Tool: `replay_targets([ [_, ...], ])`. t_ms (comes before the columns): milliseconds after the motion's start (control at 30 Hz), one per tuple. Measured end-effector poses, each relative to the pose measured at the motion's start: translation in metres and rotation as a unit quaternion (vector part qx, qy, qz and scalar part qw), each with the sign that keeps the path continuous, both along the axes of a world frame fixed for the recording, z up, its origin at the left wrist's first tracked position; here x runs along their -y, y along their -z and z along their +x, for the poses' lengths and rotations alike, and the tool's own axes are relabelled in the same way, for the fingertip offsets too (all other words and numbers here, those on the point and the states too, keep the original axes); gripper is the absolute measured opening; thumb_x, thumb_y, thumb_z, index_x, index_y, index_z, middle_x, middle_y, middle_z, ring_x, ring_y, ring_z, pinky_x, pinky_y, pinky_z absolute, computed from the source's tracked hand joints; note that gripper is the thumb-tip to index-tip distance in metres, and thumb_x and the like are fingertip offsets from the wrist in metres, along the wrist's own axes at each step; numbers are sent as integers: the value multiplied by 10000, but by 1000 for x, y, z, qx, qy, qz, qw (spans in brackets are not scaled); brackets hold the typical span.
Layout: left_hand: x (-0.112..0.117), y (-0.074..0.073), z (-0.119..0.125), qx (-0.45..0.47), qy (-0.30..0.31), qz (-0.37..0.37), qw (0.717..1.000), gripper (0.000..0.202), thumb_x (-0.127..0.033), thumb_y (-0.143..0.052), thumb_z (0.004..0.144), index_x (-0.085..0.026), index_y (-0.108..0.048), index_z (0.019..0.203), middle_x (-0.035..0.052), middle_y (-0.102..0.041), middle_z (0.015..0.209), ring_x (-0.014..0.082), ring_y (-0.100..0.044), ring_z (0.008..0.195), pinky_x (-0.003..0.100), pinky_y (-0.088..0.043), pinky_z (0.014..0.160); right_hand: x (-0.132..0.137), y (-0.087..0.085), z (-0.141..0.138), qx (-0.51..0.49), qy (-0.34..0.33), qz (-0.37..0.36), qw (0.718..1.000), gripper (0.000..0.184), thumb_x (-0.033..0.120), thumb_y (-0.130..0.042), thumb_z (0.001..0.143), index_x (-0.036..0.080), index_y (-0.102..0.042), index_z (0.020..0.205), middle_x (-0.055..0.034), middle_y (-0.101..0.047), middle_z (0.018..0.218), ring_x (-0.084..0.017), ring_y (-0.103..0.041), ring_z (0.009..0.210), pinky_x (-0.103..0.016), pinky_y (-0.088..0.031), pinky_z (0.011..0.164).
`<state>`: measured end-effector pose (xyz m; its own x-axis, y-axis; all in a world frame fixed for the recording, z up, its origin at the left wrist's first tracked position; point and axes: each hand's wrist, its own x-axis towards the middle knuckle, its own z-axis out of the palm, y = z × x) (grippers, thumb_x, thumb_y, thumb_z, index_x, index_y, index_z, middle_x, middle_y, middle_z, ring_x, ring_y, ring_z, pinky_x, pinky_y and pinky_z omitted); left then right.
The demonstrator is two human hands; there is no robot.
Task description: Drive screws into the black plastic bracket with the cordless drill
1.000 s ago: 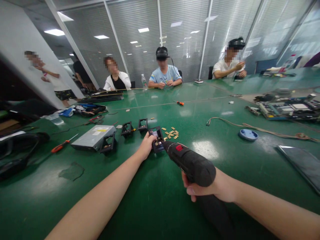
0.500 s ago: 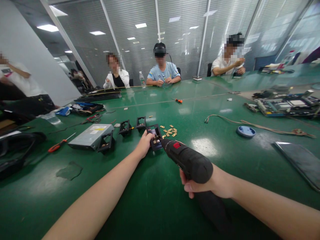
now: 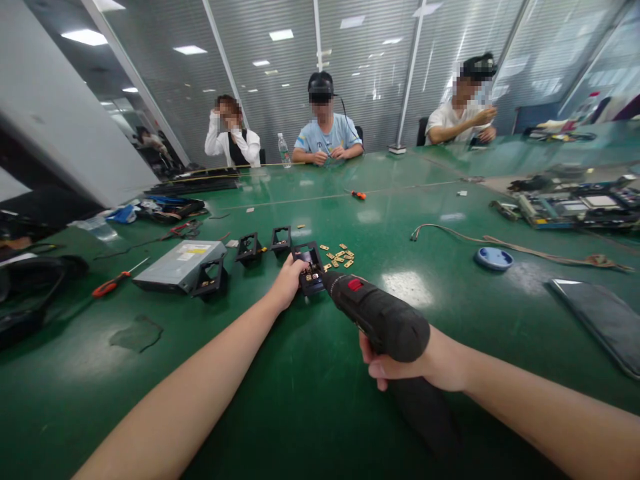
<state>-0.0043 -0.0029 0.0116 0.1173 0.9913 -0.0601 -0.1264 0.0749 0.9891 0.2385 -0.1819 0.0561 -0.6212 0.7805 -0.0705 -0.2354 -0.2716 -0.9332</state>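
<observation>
My left hand (image 3: pixel 289 280) grips the near left side of a black plastic frame (image 3: pixel 311 257), which stands on the green table. Small brass-coloured parts sit inside that frame. Wrapped round the handle of a black cordless drill (image 3: pixel 377 317) is my right hand (image 3: pixel 400 365). The drill's nose points at the frame's lower right; whether its bit touches anything is hidden. Just beyond lie several small brass plates (image 3: pixel 340 257) in a loose group. More black frames, one at the back (image 3: pixel 281 240), one further left (image 3: pixel 249 249) and one nearer (image 3: pixel 210 279), stand to the left.
A silver disc drive (image 3: pixel 181 267) and an orange screwdriver (image 3: pixel 119 279) lie left. To the right are a blue round lid (image 3: pixel 493 258), a cable (image 3: pixel 450 237), a phone (image 3: pixel 597 320) and circuit boards (image 3: pixel 585 203). Three people sit across the table (image 3: pixel 280 413).
The view has shifted slightly. My hands keep their hold on the frame and drill. Across the table, the person at left has raised both hands to the head.
</observation>
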Motion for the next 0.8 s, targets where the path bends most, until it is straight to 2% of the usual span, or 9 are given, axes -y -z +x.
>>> replay_targets([
  [133,1,-1,1,-1,-3,-2,1000,398,-331,-683,680,-242,-592,1057,-11,-679,868,197,-676,781,322,-568,711,-1,-8,0,10,1,16,1000,1004,177,-964,755,251,-402,1584,36,-706,862,-151,-736,629,-272,-643,583],
  [300,1,-2,2,-3,-3,5,1000,393,-334,-680,680,-243,-591,1053,-17,-675,863,191,-670,776,311,-559,707,-1,-17,0,30,-13,31,999,769,181,-943,765,195,-559,1431,37,-679,841,-143,-719,621,-285,-641,589],
  [433,3,-4,3,8,2,4,1000,413,-325,-679,679,-244,-593,1074,-27,-668,834,195,-672,760,323,-565,715,-1,-18,0,31,-11,35,999,654,193,-940,765,176,-620,1335,27,-684,846,-147,-718,621,-294,-635,591],
  [800,2,-4,3,-1,-12,0,1000,391,-326,-686,668,-243,-586,1037,-22,-649,841,188,-653,771,303,-535,701,-1,-15,0,30,-7,26,999,639,212,-971,737,179,-647,1287,12,-682,865,-161,-726,633,-301,-637,592],
])
